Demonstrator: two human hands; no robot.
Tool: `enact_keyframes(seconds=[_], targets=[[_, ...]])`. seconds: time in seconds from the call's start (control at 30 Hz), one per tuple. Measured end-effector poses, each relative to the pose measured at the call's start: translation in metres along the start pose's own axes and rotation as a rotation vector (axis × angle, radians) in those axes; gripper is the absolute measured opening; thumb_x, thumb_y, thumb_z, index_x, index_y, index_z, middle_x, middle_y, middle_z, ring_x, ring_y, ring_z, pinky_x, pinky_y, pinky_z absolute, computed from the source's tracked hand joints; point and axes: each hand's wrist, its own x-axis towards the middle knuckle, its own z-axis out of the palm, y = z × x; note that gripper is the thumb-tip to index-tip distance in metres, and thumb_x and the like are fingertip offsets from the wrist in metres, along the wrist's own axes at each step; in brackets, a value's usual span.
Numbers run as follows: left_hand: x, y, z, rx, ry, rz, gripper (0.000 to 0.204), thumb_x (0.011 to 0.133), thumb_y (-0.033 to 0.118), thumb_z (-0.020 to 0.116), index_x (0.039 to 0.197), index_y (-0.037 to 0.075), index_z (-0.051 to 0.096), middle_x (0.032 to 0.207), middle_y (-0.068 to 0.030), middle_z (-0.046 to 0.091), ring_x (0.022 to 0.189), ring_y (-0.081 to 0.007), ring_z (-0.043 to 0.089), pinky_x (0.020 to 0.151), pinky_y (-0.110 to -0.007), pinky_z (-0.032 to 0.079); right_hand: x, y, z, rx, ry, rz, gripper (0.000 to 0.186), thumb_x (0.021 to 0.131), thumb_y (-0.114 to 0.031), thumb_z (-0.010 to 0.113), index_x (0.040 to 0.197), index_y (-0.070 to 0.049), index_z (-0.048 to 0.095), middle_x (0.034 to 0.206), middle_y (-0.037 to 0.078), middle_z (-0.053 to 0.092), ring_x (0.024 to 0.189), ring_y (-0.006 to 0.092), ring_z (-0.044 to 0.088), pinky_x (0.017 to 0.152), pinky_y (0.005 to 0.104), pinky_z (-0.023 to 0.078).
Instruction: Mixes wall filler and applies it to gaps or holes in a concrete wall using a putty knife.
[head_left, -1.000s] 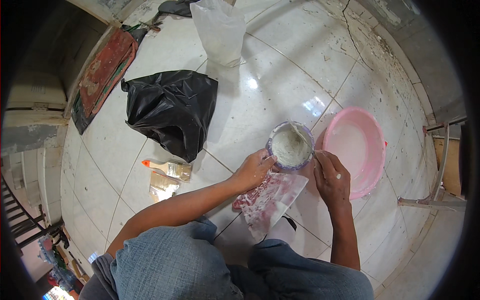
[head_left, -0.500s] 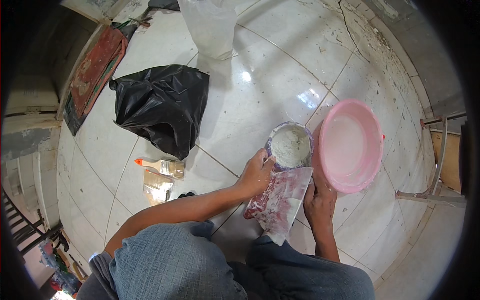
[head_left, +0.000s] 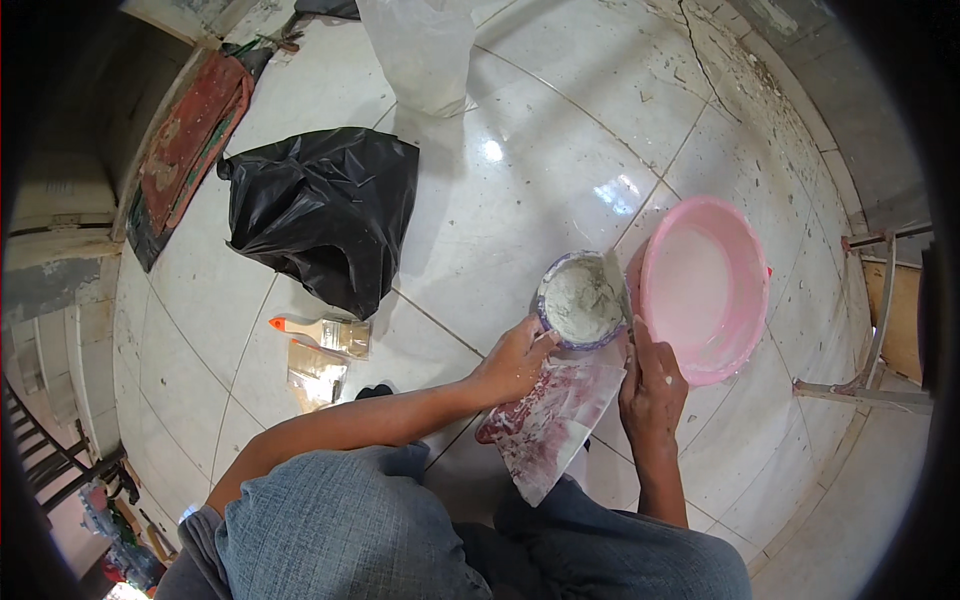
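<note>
My left hand [head_left: 515, 365] is closed at the lower-left rim of a purple container [head_left: 585, 300] of pale grey-white paste. Below that hand is a red board [head_left: 545, 420] smeared with white; whether my fingers also grip it is unclear. My right hand [head_left: 652, 395] is closed on a flat metal scraper [head_left: 616, 275], whose blade is at the container's right side. Just right of these sits a pink basin [head_left: 700, 290] with whitish contents.
Two packaged paintbrushes [head_left: 320, 340] lie left of my arm. A black plastic bag [head_left: 320, 210] and a translucent bag [head_left: 415, 50] are farther forward. A worn red folded item [head_left: 195, 130] lies along the left edge. A metal frame [head_left: 865, 390] stands at right.
My right hand dipped toward my knees, then rose to the container's right side with the scraper. My left hand, the container and the smeared board have shifted slightly downward since half a second ago.
</note>
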Motion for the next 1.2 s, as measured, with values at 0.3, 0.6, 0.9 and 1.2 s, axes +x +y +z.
enact_keyframes(seconds=[0.3, 0.6, 0.9, 1.2], targets=[[0.001, 0.004, 0.010, 0.085, 0.119, 0.018, 0.033, 0.101, 0.017, 0.042, 0.124, -0.006, 0.048, 0.115, -0.0169, 0.060, 0.106, -0.0203, 0.056, 0.096, -0.035, 0.042, -0.020, 0.015, 0.017, 0.043, 0.015, -0.117, 0.045, 0.078, 0.001, 0.063, 0.123, -0.003, 0.059, 0.077, 0.014, 0.059, 0.066, 0.0332, 0.063, 0.055, 0.0412, 0.050], [0.001, 0.001, -0.002, 0.008, 0.063, 0.037, 0.033, 0.098, 0.020, 0.047, 0.117, -0.006, 0.050, 0.113, -0.0258, 0.061, 0.110, -0.0332, 0.058, 0.096, -0.040, 0.041, -0.019, 0.002, 0.007, -0.011, 0.035, -0.080, 0.042, 0.081, -0.002, 0.062, 0.123, -0.007, 0.059, 0.083, 0.014, 0.057, 0.065, 0.0328, 0.061, 0.054, 0.0412, 0.049], [0.007, 0.019, -0.013, 0.181, -0.013, 0.029, 0.036, 0.099, 0.020, 0.046, 0.122, -0.008, 0.049, 0.115, -0.0190, 0.062, 0.108, -0.0215, 0.057, 0.096, -0.034, 0.042, -0.001, 0.028, 0.034, 0.150, 0.041, -0.253, 0.046, 0.077, -0.001, 0.065, 0.122, -0.007, 0.060, 0.092, 0.018, 0.063, 0.076, 0.0374, 0.063, 0.066, 0.0432, 0.050], [0.005, 0.026, -0.023, 0.128, -0.036, 0.048, 0.036, 0.099, 0.021, 0.046, 0.122, -0.007, 0.049, 0.105, -0.0134, 0.062, 0.095, -0.0177, 0.054, 0.090, -0.033, 0.043, -0.005, 0.026, 0.003, 0.181, -0.105, 0.047, 0.034, 0.085, -0.004, 0.062, 0.119, -0.005, 0.062, 0.089, 0.018, 0.066, 0.073, 0.0321, 0.064, 0.066, 0.0412, 0.050]])
